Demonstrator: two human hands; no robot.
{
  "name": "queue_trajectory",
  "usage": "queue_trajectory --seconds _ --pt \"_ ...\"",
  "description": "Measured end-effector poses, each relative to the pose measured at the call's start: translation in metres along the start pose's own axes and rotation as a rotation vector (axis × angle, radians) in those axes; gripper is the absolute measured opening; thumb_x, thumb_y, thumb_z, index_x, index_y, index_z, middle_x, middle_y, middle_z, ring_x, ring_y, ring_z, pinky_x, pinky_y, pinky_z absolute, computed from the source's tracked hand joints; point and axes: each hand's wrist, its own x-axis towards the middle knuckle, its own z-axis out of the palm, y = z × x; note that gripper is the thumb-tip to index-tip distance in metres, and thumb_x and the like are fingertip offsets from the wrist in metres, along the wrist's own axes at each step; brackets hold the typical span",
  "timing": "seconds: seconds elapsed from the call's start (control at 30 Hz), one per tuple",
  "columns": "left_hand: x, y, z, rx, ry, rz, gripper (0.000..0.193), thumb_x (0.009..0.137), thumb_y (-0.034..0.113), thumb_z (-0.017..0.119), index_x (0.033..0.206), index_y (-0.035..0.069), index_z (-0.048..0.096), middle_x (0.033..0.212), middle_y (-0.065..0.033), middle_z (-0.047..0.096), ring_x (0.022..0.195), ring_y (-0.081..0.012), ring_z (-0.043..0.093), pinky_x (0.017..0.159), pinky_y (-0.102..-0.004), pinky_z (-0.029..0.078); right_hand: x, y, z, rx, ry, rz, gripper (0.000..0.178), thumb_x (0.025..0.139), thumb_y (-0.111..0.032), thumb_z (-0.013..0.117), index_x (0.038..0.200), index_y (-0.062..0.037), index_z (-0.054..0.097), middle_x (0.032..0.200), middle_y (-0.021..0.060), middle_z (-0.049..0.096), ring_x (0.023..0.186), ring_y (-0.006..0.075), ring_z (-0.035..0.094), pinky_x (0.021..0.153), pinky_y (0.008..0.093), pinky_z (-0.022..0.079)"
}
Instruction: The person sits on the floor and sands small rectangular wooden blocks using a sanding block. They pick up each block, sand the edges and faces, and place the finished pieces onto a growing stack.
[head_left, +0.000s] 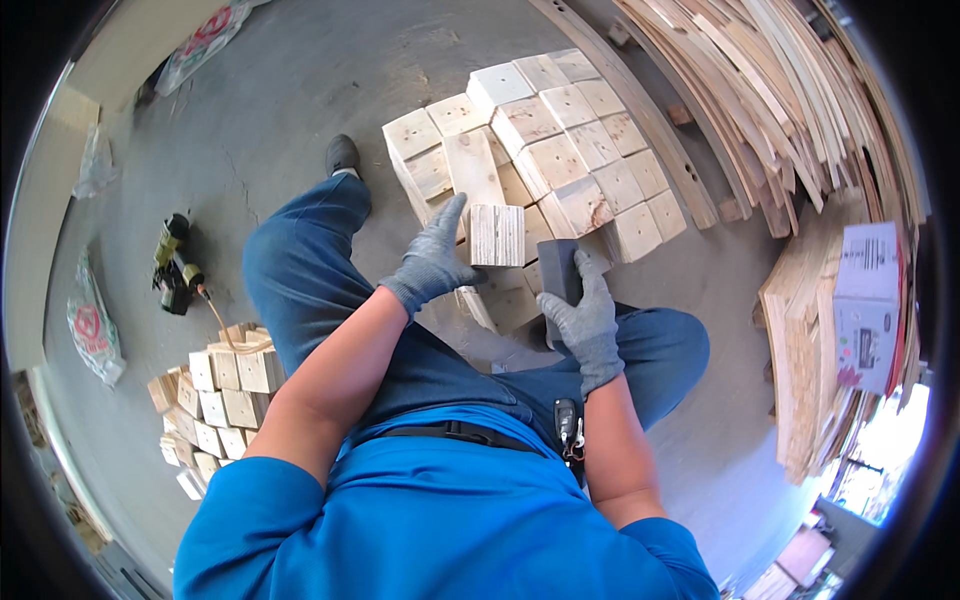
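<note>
My left hand (432, 264), in a grey knit glove, is open beside a pale wooden block (497, 236). Its fingers and thumb are spread along the block's left side and lower corner. The block's near end shows striped layers, and its long top runs back over the pile. My right hand (588, 318), gloved alike, is closed around a dark grey rectangular block (559, 268), with the thumb across its near part. Under and behind them sits a stepped stack of square wooden blocks (560, 160), many with a small hole in the end.
Long wooden strips (740, 90) lie at the far right. A printed carton (866, 300) rests by stacked boards (795, 330). On the left are a green nail gun (172, 250) with a hose, a heap of wooden blocks (225, 395) and a plastic bag (93, 328).
</note>
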Motion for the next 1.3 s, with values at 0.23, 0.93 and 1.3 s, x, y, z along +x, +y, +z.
queue_trajectory --seconds 0.23,0.93,1.3 --pt "0.005 -0.014 0.013 -0.157 0.010 0.057 0.137 0.060 0.037 0.101 0.170 0.006 0.027 0.164 -0.0269 0.046 0.152 -0.0408 0.047 0.127 -0.0425 0.040 0.003 -0.059 0.025 -0.352 -0.031 -0.420 0.091 0.075 -0.028 0.094 0.155 -0.0107 0.056 0.155 0.0283 0.048 0.135 0.0495 0.055 0.113 0.0568 0.047" --pt "0.004 -0.014 0.018 -0.104 0.079 0.125 0.110 0.067 0.038 0.099 0.158 0.009 0.043 0.150 -0.0232 0.055 0.137 -0.0439 0.058 0.116 -0.0469 0.049 0.072 -0.091 0.057 -0.560 -0.045 -0.447 0.069 0.087 -0.034 0.084 0.149 -0.0125 0.063 0.151 0.0293 0.052 0.125 0.0486 0.061 0.102 0.0573 0.052" --pt "0.003 -0.007 0.014 -0.144 0.013 0.059 0.112 0.064 0.031 0.100 0.158 0.009 0.042 0.151 -0.0230 0.054 0.139 -0.0438 0.057 0.117 -0.0461 0.049 0.038 -0.072 0.046 -0.493 -0.059 -0.528 0.069 0.084 -0.032 0.085 0.148 -0.0151 0.065 0.150 0.0265 0.054 0.124 0.0474 0.061 0.104 0.0563 0.052"
